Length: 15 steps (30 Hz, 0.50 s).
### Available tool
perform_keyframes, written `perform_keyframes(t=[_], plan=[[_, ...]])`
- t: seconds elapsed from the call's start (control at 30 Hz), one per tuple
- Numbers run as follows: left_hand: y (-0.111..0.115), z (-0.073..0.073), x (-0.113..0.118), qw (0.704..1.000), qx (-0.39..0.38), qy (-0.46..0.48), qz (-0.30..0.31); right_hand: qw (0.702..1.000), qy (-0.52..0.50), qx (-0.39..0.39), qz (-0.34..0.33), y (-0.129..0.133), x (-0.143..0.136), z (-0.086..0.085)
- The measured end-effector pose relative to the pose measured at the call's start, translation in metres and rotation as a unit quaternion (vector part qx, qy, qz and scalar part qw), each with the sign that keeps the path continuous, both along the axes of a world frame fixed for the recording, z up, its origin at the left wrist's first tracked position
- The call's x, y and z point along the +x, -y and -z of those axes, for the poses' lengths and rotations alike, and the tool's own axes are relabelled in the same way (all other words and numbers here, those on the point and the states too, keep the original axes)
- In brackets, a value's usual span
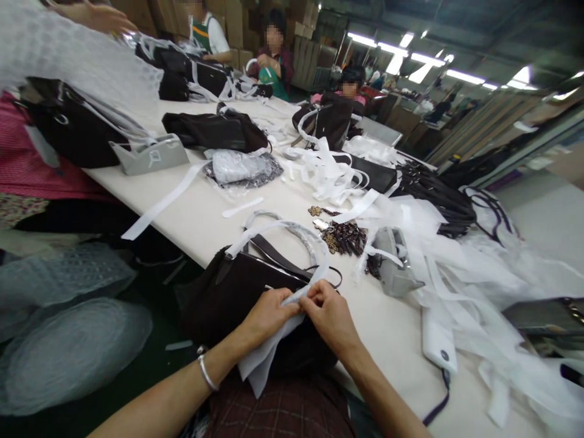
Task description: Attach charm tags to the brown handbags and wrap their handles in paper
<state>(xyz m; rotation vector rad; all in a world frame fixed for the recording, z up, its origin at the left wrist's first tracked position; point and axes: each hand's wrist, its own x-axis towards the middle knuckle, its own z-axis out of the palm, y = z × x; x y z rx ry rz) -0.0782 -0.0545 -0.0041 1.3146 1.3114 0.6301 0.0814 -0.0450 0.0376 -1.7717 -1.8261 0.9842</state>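
A dark brown handbag (237,292) sits at the table's near edge, right in front of me. Its two arched handles are wrapped in whitish material. At the right foot of the nearer handle (278,228), my left hand (274,313) pinches the white wrapping strip (260,365), whose loose end hangs down over the bag's front. Close beside it, my right hand (326,310) is closed with thumb and fingertips on the same strip. The fingers of both hands almost meet there. A zip runs along the bag's top behind my hands.
Beyond the bag lie dark beaded tassels (349,234), a grey tape dispenser (395,267) and heaps of white strips (333,170). A white power bank (438,344) lies at right. Other dark bags (214,128) stand farther back. At left, a co-worker's hand (100,18) is near bubble wrap (82,61).
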Motion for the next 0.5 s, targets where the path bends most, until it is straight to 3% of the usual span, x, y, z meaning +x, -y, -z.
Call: perform_keyframes(t=[0.2, 0.3, 0.4, 0.5], plan=[[-0.002, 0.000, -0.003, 1.000, 0.005, -0.004, 0.007, 0.990, 0.138, -0.004, -0.009, -0.006, 0.012, 0.009], [-0.002, -0.001, -0.003, 1.000, -0.020, 0.013, 0.011, 0.979, 0.186, 0.078, -0.035, -0.002, 0.024, 0.009], [-0.001, -0.001, -0.002, 1.000, -0.004, 0.022, 0.013, 0.952, 0.150, 0.216, -0.156, -0.002, 0.030, 0.006], [0.002, 0.000, 0.000, 0.998, 0.058, 0.011, 0.014, 0.911, 0.148, 0.252, -0.292, -0.012, 0.032, 0.004]])
